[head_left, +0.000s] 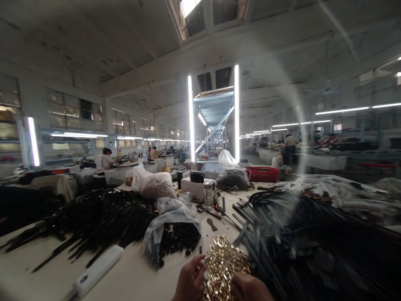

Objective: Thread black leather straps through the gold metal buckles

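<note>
A heap of shiny gold metal buckles (226, 255) lies at the table's front edge, between my hands. On its left side is my left hand (190, 279), fingers curled in against the buckles; what its fingertips hold is too small to make out. From the right, my right hand (250, 288) reaches into the heap with its fingers pressed together, and whatever they pinch is hidden. Just beyond my left hand, a clear plastic bag (152, 234) lies open with many small black pieces (178, 237) spilling from its mouth. Long black straps (275, 234) are piled beside my right hand.
More black straps (103, 215) cover the left of the table, near a white power strip (98, 271). Farther back stand a glass jar (208, 195), a white box (196, 187), filled plastic bags (156, 184) and a red case (262, 174). People work at distant tables.
</note>
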`<state>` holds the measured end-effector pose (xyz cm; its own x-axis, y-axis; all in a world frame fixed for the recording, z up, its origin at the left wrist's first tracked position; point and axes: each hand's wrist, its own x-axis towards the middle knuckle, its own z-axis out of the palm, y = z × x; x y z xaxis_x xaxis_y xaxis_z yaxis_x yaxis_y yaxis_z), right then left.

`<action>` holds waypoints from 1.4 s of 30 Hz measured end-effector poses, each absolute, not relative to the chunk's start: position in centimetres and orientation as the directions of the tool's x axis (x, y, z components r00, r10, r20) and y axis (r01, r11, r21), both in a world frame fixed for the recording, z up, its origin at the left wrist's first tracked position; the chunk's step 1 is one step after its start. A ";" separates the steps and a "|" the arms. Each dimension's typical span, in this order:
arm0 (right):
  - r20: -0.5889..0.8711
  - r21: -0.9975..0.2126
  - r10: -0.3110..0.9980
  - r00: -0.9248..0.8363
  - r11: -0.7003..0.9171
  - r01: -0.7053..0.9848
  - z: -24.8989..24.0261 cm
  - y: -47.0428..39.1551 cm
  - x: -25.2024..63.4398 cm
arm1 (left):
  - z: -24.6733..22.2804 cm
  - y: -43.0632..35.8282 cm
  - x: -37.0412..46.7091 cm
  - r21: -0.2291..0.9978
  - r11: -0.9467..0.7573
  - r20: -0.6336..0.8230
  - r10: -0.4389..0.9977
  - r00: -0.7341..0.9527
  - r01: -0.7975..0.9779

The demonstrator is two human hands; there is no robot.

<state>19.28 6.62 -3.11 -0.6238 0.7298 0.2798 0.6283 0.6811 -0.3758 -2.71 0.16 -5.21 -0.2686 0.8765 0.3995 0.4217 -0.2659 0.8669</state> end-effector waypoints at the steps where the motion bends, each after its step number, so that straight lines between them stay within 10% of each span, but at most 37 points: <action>1: 0.274 -0.362 0.736 -0.619 0.675 0.643 -2.8 6.4 19.3 | -5.1 0.1 -2.6 0.873 -0.258 0.388 0.881 -0.271 0.413; 42: 0.281 -0.322 0.752 -0.596 0.659 0.680 -1.5 5.1 19.3 | -4.1 -0.2 -2.9 0.940 -0.179 0.264 0.921 -0.287 0.290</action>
